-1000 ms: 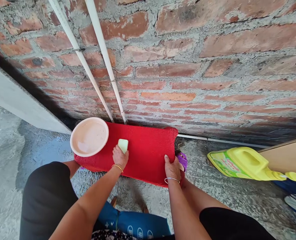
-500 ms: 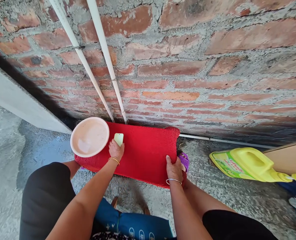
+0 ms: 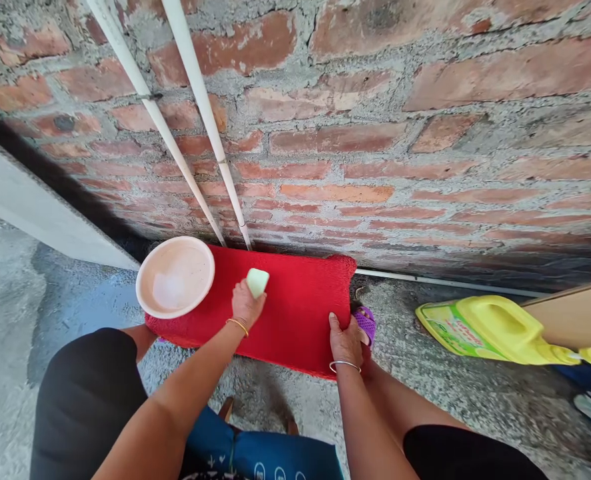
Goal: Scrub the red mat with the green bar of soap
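A red cloth (image 3: 295,313) lies spread over a long, low surface between my legs, its edges hanging down. My left hand (image 3: 248,305) is closed around a pale green bar of soap (image 3: 258,283), which is held against the middle of the cloth. At the right end, my right hand (image 3: 346,343) grips the edge of the cloth, thumb on top and the other fingers mostly hidden. A pale pink basin (image 3: 175,277) with water in it stands on the left end of the cloth.
A brick wall (image 3: 335,140) rises behind, with two white pipes (image 3: 205,113) running down it. To the right, a yellow detergent bottle (image 3: 490,330) lies near a cardboard-coloured panel (image 3: 582,307). A grey-white slab (image 3: 50,200) leans at left. Purple sandals (image 3: 365,323) show by the cloth.
My left hand has slid right across the cloth with the soap, which is now tilted further right. My right hand keeps its hold on the edge. The view has shifted slightly.
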Motion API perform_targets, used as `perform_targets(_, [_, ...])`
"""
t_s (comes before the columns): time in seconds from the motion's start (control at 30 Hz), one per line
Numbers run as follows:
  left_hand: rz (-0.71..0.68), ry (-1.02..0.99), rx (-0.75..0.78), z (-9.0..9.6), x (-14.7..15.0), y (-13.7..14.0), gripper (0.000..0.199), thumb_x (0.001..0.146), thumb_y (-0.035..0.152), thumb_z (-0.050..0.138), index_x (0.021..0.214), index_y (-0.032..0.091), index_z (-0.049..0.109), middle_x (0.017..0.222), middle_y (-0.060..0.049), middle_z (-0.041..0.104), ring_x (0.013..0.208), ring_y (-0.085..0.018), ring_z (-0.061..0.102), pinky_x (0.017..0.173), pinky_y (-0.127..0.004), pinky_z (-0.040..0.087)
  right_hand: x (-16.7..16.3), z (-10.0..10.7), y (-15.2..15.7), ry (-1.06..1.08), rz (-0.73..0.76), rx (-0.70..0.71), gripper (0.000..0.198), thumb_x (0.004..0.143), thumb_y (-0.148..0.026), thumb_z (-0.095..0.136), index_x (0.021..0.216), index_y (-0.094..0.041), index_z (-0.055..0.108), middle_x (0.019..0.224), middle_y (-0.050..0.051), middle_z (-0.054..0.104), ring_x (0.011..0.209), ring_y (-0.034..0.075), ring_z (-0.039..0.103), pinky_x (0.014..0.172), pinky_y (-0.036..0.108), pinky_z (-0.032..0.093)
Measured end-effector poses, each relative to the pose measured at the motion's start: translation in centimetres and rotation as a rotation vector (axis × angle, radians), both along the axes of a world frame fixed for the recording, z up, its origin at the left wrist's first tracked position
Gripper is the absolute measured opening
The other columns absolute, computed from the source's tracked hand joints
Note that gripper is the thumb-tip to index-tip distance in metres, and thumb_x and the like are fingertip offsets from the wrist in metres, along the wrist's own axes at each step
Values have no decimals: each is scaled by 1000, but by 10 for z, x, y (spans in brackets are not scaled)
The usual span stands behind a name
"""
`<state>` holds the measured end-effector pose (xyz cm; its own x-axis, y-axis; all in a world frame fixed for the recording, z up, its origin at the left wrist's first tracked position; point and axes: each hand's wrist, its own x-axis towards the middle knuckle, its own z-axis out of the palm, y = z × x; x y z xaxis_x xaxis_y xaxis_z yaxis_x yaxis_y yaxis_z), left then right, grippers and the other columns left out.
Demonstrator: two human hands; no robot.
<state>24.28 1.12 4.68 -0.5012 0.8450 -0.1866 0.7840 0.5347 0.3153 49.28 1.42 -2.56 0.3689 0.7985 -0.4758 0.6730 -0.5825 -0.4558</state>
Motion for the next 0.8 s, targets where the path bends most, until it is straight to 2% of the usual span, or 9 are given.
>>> perform_targets(0.07, [157, 56, 19, 4, -26, 15, 55, 79, 44, 60, 121, 13, 44, 114, -16, 58, 107, -26, 57, 92, -38, 45, -1, 2, 0, -2, -7, -14, 74, 88, -67, 26, 148, -23, 26, 137, 14, 50, 118, 28, 53, 95, 41, 40])
perform_targets(0.13, [265, 85, 6, 6, -38, 28, 53, 80, 44, 60, 120, 13, 45, 114, -17, 58, 108, -28, 57, 90, -39, 45, -1, 4, 0, -10, 1, -32, 74, 89, -66, 27, 149, -23, 25, 137, 14, 49, 117, 28, 54, 94, 41, 40])
perform_targets(0.23, [280, 68, -50, 5, -23, 35, 54, 80, 45, 59, 120, 11, 45, 116, -19, 57, 109, -29, 57, 87, -38, 47, -1, 5, 0, -24, 11, -53, 75, 88, -65, 29, 150, -23, 24, 138, 15, 49, 115, 29, 55, 93, 41, 40])
perform_targets(0.3, [161, 37, -81, 3, 5, 31, 56, 80, 44, 58, 122, 10, 44, 118, -19, 56, 109, -28, 56, 87, -37, 47, -1, 5, -1, -22, -1, -49, 76, 87, -66, 30, 150, -23, 25, 137, 15, 50, 113, 29, 56, 92, 43, 41])
perform_targets(0.4, [-184, -34, -122, 1, 50, 15, 62, 76, 43, 60, 127, 13, 41, 124, -16, 54, 112, -26, 54, 93, -38, 45, -1, 4, -1, -5, -17, -21, 76, 87, -67, 30, 149, -23, 27, 135, 15, 51, 112, 29, 56, 92, 42, 41])
perform_targets(0.5, [-474, -122, -198, 3, 73, -6, 68, 72, 44, 62, 131, 17, 42, 129, -12, 54, 118, -26, 50, 101, -37, 40, -2, 4, 0, -1, -26, 13, 74, 88, -66, 30, 147, -22, 30, 134, 15, 52, 113, 28, 56, 93, 40, 40])
perform_targets(0.6, [-580, -144, -242, 11, 61, -23, 70, 73, 42, 60, 136, 17, 40, 133, -12, 52, 124, -26, 45, 107, -36, 34, -3, 7, 0, 3, -42, 38, 71, 88, -64, 31, 145, -22, 33, 131, 14, 54, 114, 28, 55, 94, 40, 40])
perform_targets(0.7, [-596, -92, -267, 22, 22, -35, 68, 74, 38, 59, 136, 16, 42, 133, -12, 52, 122, -26, 46, 110, -38, 32, -4, 18, 0, 14, -46, 21, 69, 88, -62, 34, 143, -21, 36, 129, 14, 56, 112, 29, 56, 93, 41, 41])
perform_targets(0.8, [-655, -15, -320, 33, -22, -46, 70, 72, 34, 60, 138, 18, 42, 136, -13, 51, 124, -29, 45, 109, -43, 33, -12, 37, -1, -91, -89, 52, 70, 86, -57, 44, 142, -15, 37, 130, 19, 53, 115, 33, 52, 94, 45, 40])
